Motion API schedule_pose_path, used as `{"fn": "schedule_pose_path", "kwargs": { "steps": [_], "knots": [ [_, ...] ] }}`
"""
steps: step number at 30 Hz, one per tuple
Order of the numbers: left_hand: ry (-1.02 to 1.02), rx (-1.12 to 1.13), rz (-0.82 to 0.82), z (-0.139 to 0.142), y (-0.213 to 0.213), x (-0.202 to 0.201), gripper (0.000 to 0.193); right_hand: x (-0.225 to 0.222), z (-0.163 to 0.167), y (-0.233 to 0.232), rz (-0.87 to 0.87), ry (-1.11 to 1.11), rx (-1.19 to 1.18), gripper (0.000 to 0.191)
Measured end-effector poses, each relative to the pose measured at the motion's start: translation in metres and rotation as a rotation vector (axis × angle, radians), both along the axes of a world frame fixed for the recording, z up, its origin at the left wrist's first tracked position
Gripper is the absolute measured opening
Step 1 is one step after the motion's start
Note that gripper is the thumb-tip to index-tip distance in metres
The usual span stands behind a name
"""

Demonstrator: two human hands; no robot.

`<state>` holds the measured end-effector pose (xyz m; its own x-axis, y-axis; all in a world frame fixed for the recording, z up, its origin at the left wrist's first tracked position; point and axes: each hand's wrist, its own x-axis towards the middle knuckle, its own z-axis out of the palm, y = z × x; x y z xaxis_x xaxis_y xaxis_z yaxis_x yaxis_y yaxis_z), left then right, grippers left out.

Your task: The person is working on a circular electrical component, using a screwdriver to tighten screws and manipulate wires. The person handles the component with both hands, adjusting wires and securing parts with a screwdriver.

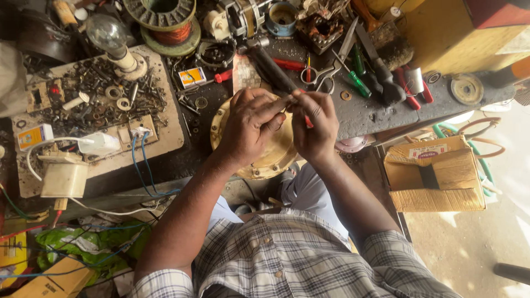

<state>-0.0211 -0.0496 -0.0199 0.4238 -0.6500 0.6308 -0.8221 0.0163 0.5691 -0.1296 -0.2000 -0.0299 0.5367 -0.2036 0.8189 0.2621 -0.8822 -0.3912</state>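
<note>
My left hand and my right hand are held close together above a round yellowish metal cover at the near edge of the workbench. Both pinch a thin small part between their fingertips. A bit of red shows under my right hand's fingers, like a tool handle; what it is cannot be told. A dark hammer-like tool lies just beyond my hands.
A wooden board strewn with screws and washers carries a light bulb on the left. Scissors, screwdrivers, a copper wire coil and a motor part lie behind. A cardboard box stands right.
</note>
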Motion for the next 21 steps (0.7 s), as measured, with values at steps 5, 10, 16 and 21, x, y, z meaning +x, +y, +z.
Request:
{"fn": "schedule_pose_path", "kwargs": {
  "steps": [5,10,16,21],
  "knots": [
    [-0.007,-0.013,-0.012,0.000,0.002,0.000,0.038,0.002,-0.005,0.000,0.058,-0.037,0.080,0.037],
    [0.001,-0.022,-0.010,0.001,0.000,0.000,0.037,0.009,-0.012,-0.007,0.005,-0.029,0.108,0.033],
    [0.047,-0.007,-0.012,0.002,0.002,-0.001,0.038,0.006,-0.014,-0.007,0.041,-0.042,-0.028,0.027],
    [0.009,-0.011,-0.012,0.000,0.002,0.000,0.037,0.005,-0.012,-0.007,0.152,-0.028,0.127,0.033]
  ]
}}
